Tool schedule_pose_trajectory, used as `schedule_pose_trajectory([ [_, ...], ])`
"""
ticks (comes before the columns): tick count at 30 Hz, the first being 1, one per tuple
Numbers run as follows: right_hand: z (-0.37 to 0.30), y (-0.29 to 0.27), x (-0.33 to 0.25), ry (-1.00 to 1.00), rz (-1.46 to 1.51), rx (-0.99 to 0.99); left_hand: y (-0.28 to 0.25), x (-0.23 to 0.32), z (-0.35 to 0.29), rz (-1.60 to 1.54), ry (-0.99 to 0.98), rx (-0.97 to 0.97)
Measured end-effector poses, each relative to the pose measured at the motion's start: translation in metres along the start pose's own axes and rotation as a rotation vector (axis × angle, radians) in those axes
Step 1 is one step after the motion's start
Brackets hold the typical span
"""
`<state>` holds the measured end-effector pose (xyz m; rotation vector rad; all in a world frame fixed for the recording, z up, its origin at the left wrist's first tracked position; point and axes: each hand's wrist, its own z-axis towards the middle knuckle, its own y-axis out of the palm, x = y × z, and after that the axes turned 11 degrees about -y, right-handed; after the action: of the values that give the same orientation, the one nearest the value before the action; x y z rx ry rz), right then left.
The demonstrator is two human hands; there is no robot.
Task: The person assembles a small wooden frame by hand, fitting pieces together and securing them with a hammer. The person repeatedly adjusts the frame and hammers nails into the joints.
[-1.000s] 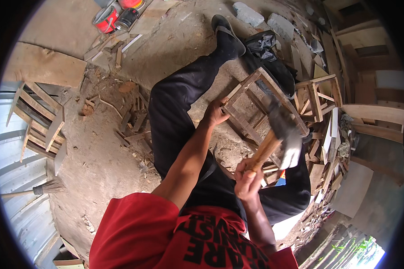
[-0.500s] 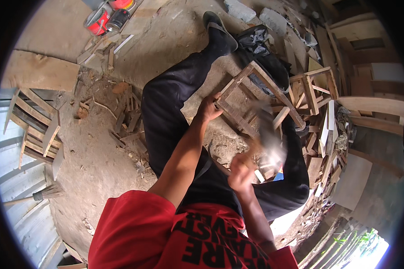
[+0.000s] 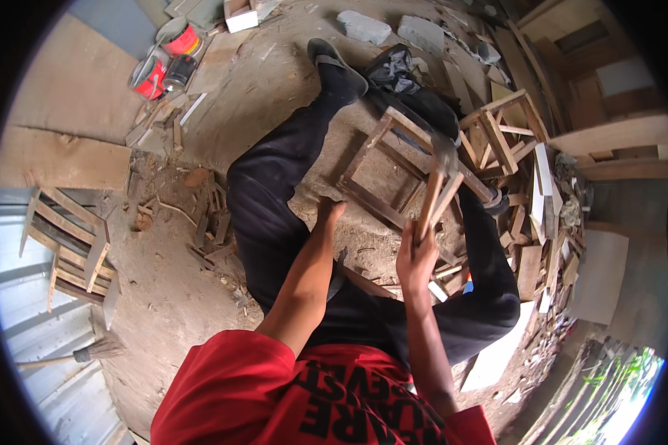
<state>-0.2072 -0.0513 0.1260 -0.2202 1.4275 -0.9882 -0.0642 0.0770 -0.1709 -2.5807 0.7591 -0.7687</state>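
A rectangular wooden frame [image 3: 371,202] lies tilted between my legs, its far end near my right foot. My right hand [image 3: 417,259] is wrapped round the wooden handle of a hammer [image 3: 429,200]. The hammer's grey head overlaps the frame's right side in the picture; whether they touch I cannot tell. My left hand [image 3: 329,211] is just short of the frame's near left corner, apart from it. One digit points toward the frame, and the other fingers are mostly hidden. A pale wooden strip [image 3: 448,197] shows just right of the hammer handle.
Another small wooden frame [image 3: 501,141] stands on scrap wood at the right. A dark bag [image 3: 393,70] and grey blocks [image 3: 364,27] lie beyond my left foot. Red cans [image 3: 150,76] stand far left. Slatted wooden pieces [image 3: 70,230] and a broom [image 3: 96,350] lie at the left wall.
My left hand has come off the frame and drawn back slightly. The hammer, blurred before, now appears sharp, and my right hand is farther forward. The whole view has shifted a little.
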Motion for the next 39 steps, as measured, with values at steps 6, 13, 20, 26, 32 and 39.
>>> schedule_pose_trajectory([
  [6,0.027,0.044,0.037,-0.488,-0.232,-0.029,-0.012,0.010,-0.021,-0.088,-0.060,-0.154],
  [13,0.021,0.051,0.042,-0.478,-0.398,-0.345,-0.024,0.010,-0.007,-0.064,-0.018,-0.140],
  [20,0.024,0.043,0.055,-0.463,-0.526,-0.434,-0.015,0.015,-0.040,-0.089,0.016,-0.183],
  [26,0.068,0.000,0.028,-0.305,-0.254,-0.203,-0.065,0.037,-0.058,-0.358,0.158,-0.169],
  [32,0.088,-0.072,0.040,-0.169,0.166,0.067,-0.090,0.086,-0.147,-0.791,0.322,-0.213],
  [39,0.099,-0.115,0.039,0.106,0.661,0.086,-0.122,0.144,-0.231,-0.939,0.632,-0.390],
])
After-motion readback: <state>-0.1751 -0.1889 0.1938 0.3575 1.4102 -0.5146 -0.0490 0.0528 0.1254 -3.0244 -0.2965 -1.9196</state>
